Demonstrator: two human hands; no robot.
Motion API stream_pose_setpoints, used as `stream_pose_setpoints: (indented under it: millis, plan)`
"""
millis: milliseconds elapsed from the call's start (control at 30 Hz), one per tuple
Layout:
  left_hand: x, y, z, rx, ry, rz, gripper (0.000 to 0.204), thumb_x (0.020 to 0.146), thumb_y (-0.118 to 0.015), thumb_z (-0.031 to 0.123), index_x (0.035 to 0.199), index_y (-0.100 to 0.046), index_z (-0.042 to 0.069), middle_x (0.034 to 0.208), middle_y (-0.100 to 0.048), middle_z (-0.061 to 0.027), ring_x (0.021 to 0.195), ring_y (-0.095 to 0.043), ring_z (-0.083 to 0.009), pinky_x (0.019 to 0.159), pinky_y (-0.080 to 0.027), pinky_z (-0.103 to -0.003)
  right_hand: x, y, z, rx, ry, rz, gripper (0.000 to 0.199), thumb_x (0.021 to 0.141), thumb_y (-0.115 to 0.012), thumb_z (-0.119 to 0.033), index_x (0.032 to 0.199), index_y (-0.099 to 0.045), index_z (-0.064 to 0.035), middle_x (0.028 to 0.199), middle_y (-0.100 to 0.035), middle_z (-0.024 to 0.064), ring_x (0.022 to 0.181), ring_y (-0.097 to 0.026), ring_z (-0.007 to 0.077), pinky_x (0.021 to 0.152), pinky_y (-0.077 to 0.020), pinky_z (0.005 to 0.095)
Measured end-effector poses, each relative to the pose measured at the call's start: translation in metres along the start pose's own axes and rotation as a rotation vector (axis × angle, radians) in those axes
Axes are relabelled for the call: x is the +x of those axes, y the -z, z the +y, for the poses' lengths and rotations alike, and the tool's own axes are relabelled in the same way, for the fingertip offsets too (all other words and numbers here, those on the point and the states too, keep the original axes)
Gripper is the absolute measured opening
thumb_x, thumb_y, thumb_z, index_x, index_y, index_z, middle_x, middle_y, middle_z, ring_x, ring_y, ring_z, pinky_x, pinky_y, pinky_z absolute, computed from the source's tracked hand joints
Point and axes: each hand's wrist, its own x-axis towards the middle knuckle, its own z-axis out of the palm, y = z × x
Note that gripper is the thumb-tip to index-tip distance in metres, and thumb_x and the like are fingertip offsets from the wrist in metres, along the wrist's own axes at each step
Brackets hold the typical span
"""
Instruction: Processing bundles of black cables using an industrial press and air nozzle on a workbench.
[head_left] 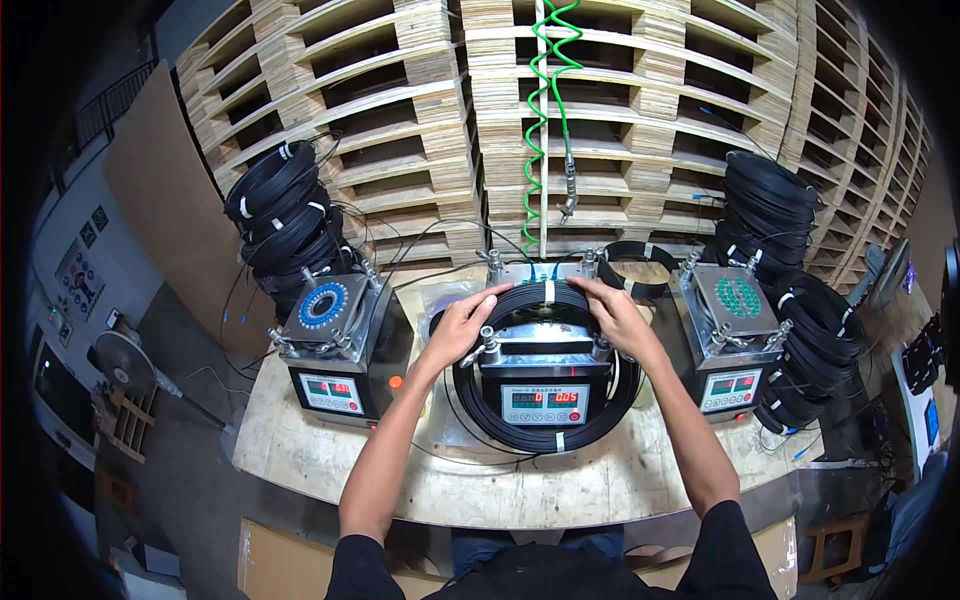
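Note:
A large coil of black cable (460,390) hangs around the front of the middle bench machine (545,380), its upper part lying over the machine's top. My left hand (467,325) grips the coil's upper left, fingers reaching over toward the back. On the upper right, my right hand (617,318) holds the same coil with its fingers bent over it. White ties (549,292) bind the coil at top and bottom. Just behind my fingertips, small blue connectors (555,271) stand at the machine's back plate. My fingertips are partly hidden by the coil.
Similar machines stand at left (330,345) and right (730,345), with round connector holders on top. Stacks of black cable coils rise behind the left one (280,225) and beside the right one (770,215). A green spiral air hose (535,150) hangs before wooden pallets (400,110).

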Motion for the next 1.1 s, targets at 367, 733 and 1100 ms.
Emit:
stream_pose_setpoints:
  millis: [367,733,1100]
  plan:
    - [-0.082,-0.027,0.034,0.294,-0.029,0.545,0.015,0.098,-0.069,0.010,0.107,-0.074,-0.001,0.091,-0.068,-0.0111,0.074,-0.061,-0.0200,0.068,-0.049,-0.033,-0.095,-0.014,-0.025,-0.266,-0.140,0.618,0.011,0.095,-0.071,-0.005,0.102,-0.067,0.0018,0.092,-0.066,0.0108,0.077,-0.060,0.0163,0.066,-0.0469,0.0292]
    - [-0.097,-0.016,0.015,0.134,-0.010,0.287,0.015,0.097,-0.070,0.009,0.110,-0.074,0.000,0.084,-0.061,-0.0066,0.070,-0.053,-0.0118,0.064,-0.043,-0.028,-0.105,-0.013,-0.019,0.333,-0.436,0.540,0.029,0.105,-0.064,-0.022,0.083,-0.059,-0.0045,0.064,-0.059,-0.0006,0.054,-0.050,0.0034,0.049,-0.0348,0.0216]
    - [0.048,0.022,-0.066,-0.570,0.424,0.332,0.038,0.104,-0.063,0.045,0.105,-0.064,0.007,0.077,-0.057,0.0015,0.059,-0.049,-0.0075,0.056,-0.041,-0.024,0.044,0.040,0.115,0.338,-0.437,0.373,0.027,0.108,-0.057,-0.026,0.118,-0.064,-0.0029,0.080,-0.062,0.0013,0.056,-0.051,0.0063,0.048,-0.0395,0.0239]
